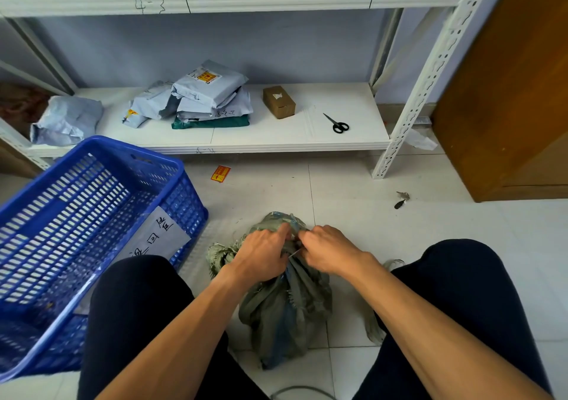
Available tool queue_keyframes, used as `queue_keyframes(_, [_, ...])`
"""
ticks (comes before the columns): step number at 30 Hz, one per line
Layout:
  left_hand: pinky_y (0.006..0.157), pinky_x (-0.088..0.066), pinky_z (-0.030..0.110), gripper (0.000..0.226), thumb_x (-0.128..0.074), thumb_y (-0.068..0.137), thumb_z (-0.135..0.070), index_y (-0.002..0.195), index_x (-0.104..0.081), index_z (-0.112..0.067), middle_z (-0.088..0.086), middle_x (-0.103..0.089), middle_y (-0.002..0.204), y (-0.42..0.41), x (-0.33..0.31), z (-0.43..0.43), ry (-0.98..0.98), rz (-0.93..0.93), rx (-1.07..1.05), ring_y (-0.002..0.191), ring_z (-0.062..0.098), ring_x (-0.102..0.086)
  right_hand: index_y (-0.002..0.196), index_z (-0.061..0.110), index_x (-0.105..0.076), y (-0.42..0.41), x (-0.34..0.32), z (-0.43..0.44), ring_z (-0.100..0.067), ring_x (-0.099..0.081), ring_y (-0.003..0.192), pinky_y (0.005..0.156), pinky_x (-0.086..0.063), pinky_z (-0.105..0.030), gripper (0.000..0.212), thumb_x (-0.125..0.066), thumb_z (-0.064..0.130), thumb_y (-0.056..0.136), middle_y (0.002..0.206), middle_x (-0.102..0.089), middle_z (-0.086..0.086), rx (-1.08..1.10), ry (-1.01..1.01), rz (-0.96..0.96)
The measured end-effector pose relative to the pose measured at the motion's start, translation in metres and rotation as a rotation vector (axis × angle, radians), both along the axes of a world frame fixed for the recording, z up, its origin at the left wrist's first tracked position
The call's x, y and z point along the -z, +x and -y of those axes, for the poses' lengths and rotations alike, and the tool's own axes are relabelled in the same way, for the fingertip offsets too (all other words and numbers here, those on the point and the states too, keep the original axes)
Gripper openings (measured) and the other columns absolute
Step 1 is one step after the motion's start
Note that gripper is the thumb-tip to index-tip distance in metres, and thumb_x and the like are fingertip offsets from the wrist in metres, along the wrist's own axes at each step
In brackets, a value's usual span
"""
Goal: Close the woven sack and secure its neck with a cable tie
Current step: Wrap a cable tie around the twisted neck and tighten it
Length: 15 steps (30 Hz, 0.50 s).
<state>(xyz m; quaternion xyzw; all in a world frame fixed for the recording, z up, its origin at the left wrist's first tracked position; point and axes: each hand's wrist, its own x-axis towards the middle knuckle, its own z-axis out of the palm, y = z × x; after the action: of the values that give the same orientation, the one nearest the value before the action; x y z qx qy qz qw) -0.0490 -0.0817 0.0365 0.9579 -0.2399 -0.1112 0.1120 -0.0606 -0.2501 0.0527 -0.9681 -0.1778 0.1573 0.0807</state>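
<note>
On floor between knees: sack (285, 307), grey-green woven, neck gathered into a bunch w/ frayed mouth flaring above. Left hand (261, 256) clamped round neck from left side, fingers curled in tight. Right hand (327, 253) closed on neck from right, thumb and forefinger pinched at a thin pale strip (293, 253), prob. the tie; too small to confirm, and can't tell if tail is through the head yet. Basket (92, 230) just beside left knee, scissors (338, 124) on shelf (307, 144), well apart from sack.

Risks, as judged from here:
- Bunch springing open if left grip slackens before tie ratchets; stiff weave wants to unfold.
- Tie sitting too near the mouth, so could slide off over frayed edge once sack is lifted.
- Loose strands caught in tie head, jamming ratchet or leaving a false lock.
- Tail fed wrong way round, so no lock at all.
- Uneven pleats leaving a gap on far side, hidden behind hands.
</note>
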Motion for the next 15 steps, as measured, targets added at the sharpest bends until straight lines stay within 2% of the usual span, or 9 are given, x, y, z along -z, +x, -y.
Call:
queue_keyframes(4, [0.069,-0.038,0.034,0.038,-0.062,0.087,-0.021,0.121,-0.047,-0.016,0.008,-0.073,0.099,0.003,0.002,-0.002,-0.045,0.019,-0.033,0.088,0.033,-0.066,0.115,0.004,-0.061,0.0,0.001,-0.002,-0.03,-0.062,0.085,0.069,-0.041,-0.035,0.023,-0.049,0.017,0.1,0.1,-0.067,-0.016,-0.028,0.014,-0.065])
queue_keyframes(8, [0.077,-0.049,0.04,0.041,-0.061,0.087,-0.024,0.125,-0.046,-0.018,0.01,-0.074,0.104,0.006,0.006,-0.002,-0.057,-0.028,-0.082,0.093,0.036,-0.067,0.122,0.003,-0.055,-0.001,0.004,-0.001,-0.035,-0.066,0.093,0.071,-0.047,-0.038,0.028,-0.048,0.016,0.098,0.103,-0.067,-0.018,0.008,0.053,-0.027])
queue_keyframes(11, [0.085,-0.05,0.036,0.039,-0.061,0.087,-0.022,0.126,-0.057,-0.023,0.006,-0.075,0.106,0.007,0.007,0.0,-0.127,-0.079,-0.152,0.097,0.031,-0.068,0.131,0.008,-0.049,-0.001,0.005,0.0,-0.033,-0.068,0.084,0.072,-0.054,-0.042,0.032,-0.043,0.022,0.102,0.096,-0.071,-0.014,0.114,0.133,0.09])
queue_keyframes(13, [0.083,-0.048,0.03,0.032,-0.062,0.087,-0.018,0.117,-0.071,-0.025,0.002,-0.076,0.105,0.009,0.006,0.0,-0.191,-0.12,-0.217,0.098,0.027,-0.069,0.127,0.014,-0.045,0.0,0.005,0.0,-0.027,-0.068,0.072,0.068,-0.056,-0.041,0.027,-0.043,0.026,0.103,0.085,-0.072,-0.005,0.192,0.201,0.199])
queue_keyframes(15, [0.083,-0.052,0.031,0.027,-0.063,0.086,-0.017,0.11,-0.076,-0.021,0.004,-0.077,0.102,0.012,0.003,-0.001,-0.244,-0.194,-0.328,0.097,0.027,-0.069,0.115,0.019,-0.046,0.001,0.003,-0.001,-0.023,-0.067,0.069,0.066,-0.056,-0.039,0.017,-0.043,0.03,0.103,0.082,-0.07,0.0,0.274,0.259,0.229])
